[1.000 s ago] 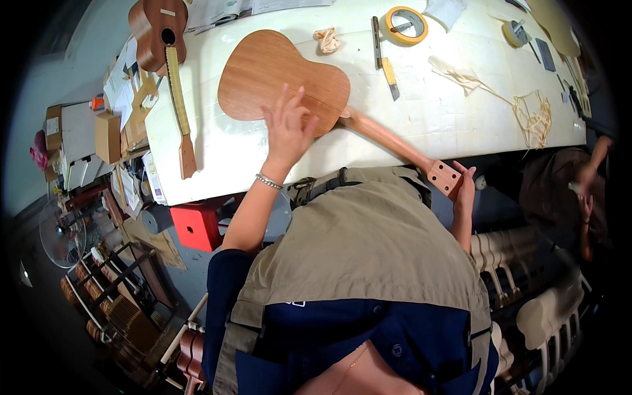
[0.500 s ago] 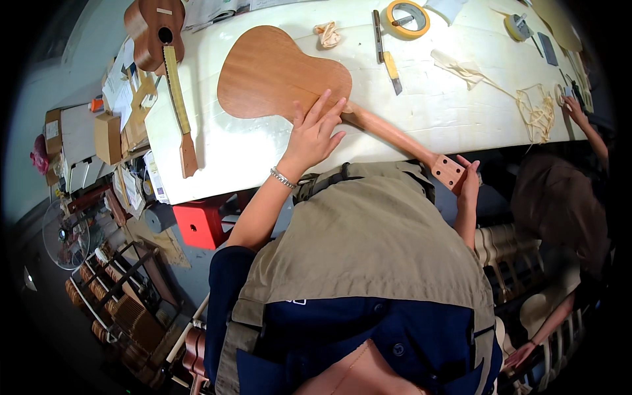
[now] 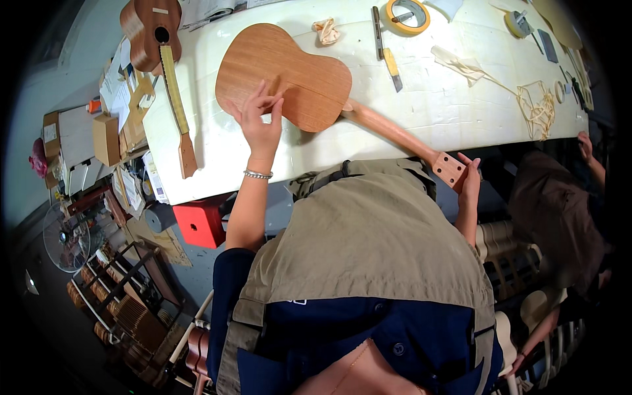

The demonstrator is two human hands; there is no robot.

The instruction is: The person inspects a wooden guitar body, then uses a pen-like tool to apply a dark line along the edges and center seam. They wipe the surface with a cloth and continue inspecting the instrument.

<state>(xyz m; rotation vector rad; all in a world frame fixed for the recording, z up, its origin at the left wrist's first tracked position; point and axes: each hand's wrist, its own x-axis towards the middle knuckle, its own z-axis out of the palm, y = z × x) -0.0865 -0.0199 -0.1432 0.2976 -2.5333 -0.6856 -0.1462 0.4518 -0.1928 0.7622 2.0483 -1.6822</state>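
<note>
A brown wooden ukulele (image 3: 293, 72) lies with its back up on the white table, its neck slanting toward me at the right. My right hand (image 3: 470, 181) grips the headstock (image 3: 449, 170), which has several dark holes and sticks out past the table's front edge. Over the near left side of the body is my left hand (image 3: 260, 122), fingers spread, with the index bent close to the thumb. I see nothing held in it. Whether its fingertips touch the wood, I cannot tell.
Another ukulele (image 3: 155, 39) lies face up at the left. Beyond the body are a crumpled tan scrap (image 3: 326, 31), a yellow tape roll (image 3: 421, 26), a dark pen-like tool (image 3: 377, 33) and a yellow-handled knife (image 3: 392, 68). A red stool (image 3: 197, 224) stands below; a co-worker (image 3: 556, 217) is at right.
My left hand has slid left across the ukulele's back, away from the neck joint, and turned more upright. The right hand keeps its grip on the headstock. The co-worker's hand has drawn back from the table.
</note>
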